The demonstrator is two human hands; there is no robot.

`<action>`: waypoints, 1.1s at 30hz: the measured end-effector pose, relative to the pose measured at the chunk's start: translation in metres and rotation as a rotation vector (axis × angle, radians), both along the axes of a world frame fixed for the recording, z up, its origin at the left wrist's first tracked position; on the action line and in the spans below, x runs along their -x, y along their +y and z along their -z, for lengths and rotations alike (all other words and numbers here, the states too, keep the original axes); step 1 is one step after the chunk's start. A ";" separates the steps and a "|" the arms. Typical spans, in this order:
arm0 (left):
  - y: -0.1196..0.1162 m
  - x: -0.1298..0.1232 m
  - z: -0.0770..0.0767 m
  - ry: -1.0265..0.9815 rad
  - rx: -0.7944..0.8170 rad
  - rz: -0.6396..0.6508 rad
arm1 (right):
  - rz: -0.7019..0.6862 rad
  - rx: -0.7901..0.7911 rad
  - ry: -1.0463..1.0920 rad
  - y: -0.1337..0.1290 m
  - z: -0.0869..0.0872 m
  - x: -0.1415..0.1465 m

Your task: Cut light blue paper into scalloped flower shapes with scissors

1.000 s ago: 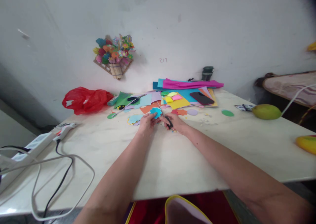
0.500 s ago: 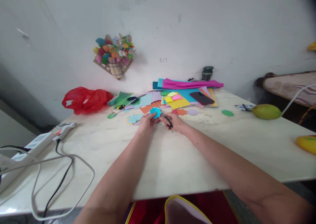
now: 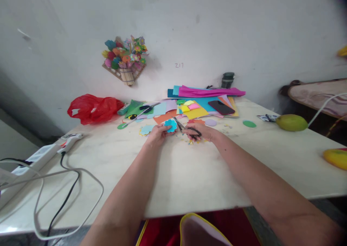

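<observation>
My left hand (image 3: pixel 159 133) pinches a bright blue paper flower (image 3: pixel 170 125) with a scalloped edge, held just above the table. In my right hand (image 3: pixel 199 132) is a pair of black-handled scissors (image 3: pixel 195 131), blades parted and pointing up and left beside the flower's right edge. Small paper scraps (image 3: pixel 193 142) lie under the right hand. Left of the flower rest pale blue scalloped cut-outs (image 3: pixel 147 130). Behind my right hand are a lilac oval (image 3: pixel 210 123) and an orange-red cut-out (image 3: pixel 195 122).
Coloured paper sheets (image 3: pixel 200 113) with a phone (image 3: pixel 221 107) on them lie at the back. A second pair of scissors (image 3: pixel 146 108), a red plastic bag (image 3: pixel 94 108), a power strip (image 3: pixel 38 159) with cables, and a mango (image 3: pixel 291 123) are around the table.
My right hand has drawn right and slightly away from the flower, and the scissors have turned and opened. The left hand still holds the flower, almost in place.
</observation>
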State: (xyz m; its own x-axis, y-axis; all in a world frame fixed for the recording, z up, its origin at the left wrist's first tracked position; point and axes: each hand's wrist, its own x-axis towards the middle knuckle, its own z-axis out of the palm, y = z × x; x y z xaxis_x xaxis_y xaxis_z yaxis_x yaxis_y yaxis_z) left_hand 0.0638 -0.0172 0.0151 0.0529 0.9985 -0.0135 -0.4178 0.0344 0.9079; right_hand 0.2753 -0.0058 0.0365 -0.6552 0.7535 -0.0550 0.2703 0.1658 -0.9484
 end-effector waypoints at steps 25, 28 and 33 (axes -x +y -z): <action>-0.002 0.002 0.001 0.054 0.001 0.096 | -0.030 -0.039 -0.110 0.000 -0.001 -0.005; -0.003 0.002 0.000 0.066 0.009 0.109 | -0.043 -0.031 -0.116 0.002 0.001 -0.005; -0.001 0.003 0.001 0.076 0.006 0.124 | -0.058 -0.030 -0.121 0.004 0.001 -0.006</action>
